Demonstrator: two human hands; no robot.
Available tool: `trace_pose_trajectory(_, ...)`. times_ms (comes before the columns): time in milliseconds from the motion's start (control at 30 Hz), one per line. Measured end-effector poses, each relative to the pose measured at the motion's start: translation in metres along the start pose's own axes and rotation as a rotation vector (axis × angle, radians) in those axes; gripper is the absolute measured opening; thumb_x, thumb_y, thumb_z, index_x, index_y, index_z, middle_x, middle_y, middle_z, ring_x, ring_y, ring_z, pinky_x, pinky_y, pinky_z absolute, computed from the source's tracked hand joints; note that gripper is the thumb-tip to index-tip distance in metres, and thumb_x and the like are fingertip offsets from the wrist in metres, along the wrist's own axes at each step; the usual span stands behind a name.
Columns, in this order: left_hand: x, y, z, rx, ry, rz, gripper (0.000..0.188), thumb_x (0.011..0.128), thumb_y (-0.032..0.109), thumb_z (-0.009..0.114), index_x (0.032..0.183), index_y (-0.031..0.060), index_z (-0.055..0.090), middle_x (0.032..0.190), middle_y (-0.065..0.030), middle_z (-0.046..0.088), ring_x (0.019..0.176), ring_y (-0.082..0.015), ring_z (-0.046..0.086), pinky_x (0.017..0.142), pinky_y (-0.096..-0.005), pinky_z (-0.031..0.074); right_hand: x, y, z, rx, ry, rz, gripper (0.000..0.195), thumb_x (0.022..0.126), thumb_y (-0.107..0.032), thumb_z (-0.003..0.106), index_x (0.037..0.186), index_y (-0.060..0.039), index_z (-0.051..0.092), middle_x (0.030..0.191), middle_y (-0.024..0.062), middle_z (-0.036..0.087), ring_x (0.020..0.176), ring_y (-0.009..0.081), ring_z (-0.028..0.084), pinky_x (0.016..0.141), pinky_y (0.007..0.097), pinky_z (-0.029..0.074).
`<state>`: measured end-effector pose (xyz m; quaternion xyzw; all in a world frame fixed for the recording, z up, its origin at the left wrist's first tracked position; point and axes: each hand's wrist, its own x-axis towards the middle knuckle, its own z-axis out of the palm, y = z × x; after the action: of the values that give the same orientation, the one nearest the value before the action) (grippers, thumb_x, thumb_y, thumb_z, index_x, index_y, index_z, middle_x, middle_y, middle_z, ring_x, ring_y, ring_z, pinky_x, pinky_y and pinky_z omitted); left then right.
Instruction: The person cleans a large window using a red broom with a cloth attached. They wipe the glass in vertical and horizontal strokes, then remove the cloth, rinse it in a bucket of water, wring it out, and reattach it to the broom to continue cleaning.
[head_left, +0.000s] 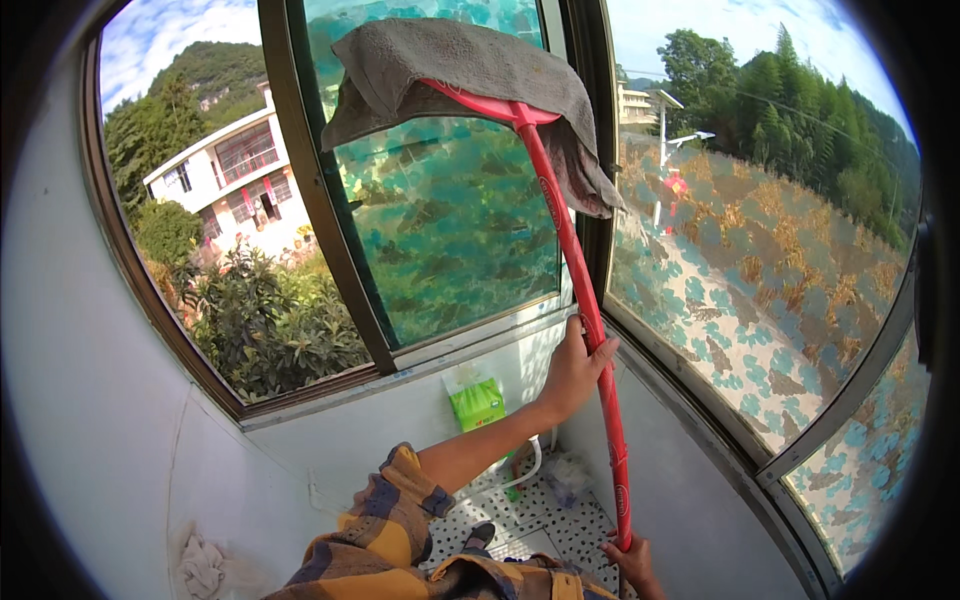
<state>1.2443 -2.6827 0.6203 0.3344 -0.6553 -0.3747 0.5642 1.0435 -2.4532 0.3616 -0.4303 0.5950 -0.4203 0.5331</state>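
A long red pole (579, 262) slants up in front of me, with a red head (480, 105) at its top. Draped over that head is a grey towel (465, 67), its ends hanging down on both sides. The towel is in front of the green patterned window pane (450, 217); whether it touches the glass I cannot tell. Around the middle of the pole my left hand (574, 371) is wrapped. Lower down, my right hand (634, 559) grips the pole's bottom end near my body.
On the left, the window gap (225, 225) shows a white building and bushes. A patterned window (735, 300) runs along the right wall. Below the sill hangs a green packet (480, 405). A white hose (525, 472) and plastic bag (568, 476) are near the dotted tile floor (540, 517).
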Motion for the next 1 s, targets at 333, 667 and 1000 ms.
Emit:
trace_pose_trajectory(333, 0.140, 0.107, -0.103, 0.108, 0.006, 0.349, 0.026, 0.092, 0.023, 0.045, 0.103, 0.0003, 0.039, 0.067, -0.0067, 0.053, 0.057, -0.0134, 0.056, 0.049, -0.0269, 0.045, 0.055, -0.153, 0.106, 0.309, -0.404, -0.444, 0.031, 0.087, -0.028, 0.049, 0.102, -0.0011, 0.053, 0.059, -0.0017, 0.046, 0.048, 0.0079, 0.039, 0.044, 0.0237, 0.032)
trace_pose_trajectory(667, 0.265, 0.248, -0.137, 0.779, 0.485, 0.439, 0.048, 0.081, 0.022, 0.052, 0.112, -0.0041, 0.027, 0.085, -0.0258, 0.059, 0.075, -0.0400, 0.060, 0.063, -0.0465, 0.049, 0.106, -0.326, 0.159, 0.286, -0.294, -0.567, 0.021, 0.090, -0.027, 0.048, 0.076, -0.0119, 0.044, 0.049, -0.0069, 0.036, 0.037, 0.0031, 0.033, 0.033, 0.0194, 0.025)
trace_pose_trajectory(1000, 0.199, 0.094, -0.094, 0.619, 0.312, 0.392, 0.054, 0.081, 0.017, 0.050, 0.120, -0.0037, 0.019, 0.075, -0.0281, 0.056, 0.067, -0.0444, 0.056, 0.058, -0.0507, 0.045, 0.105, -0.206, 0.132, 0.046, -0.035, -0.562, 0.016, 0.090, -0.023, 0.048, 0.089, -0.0070, 0.051, 0.053, -0.0060, 0.037, 0.042, 0.0029, 0.032, 0.037, 0.0212, 0.023)
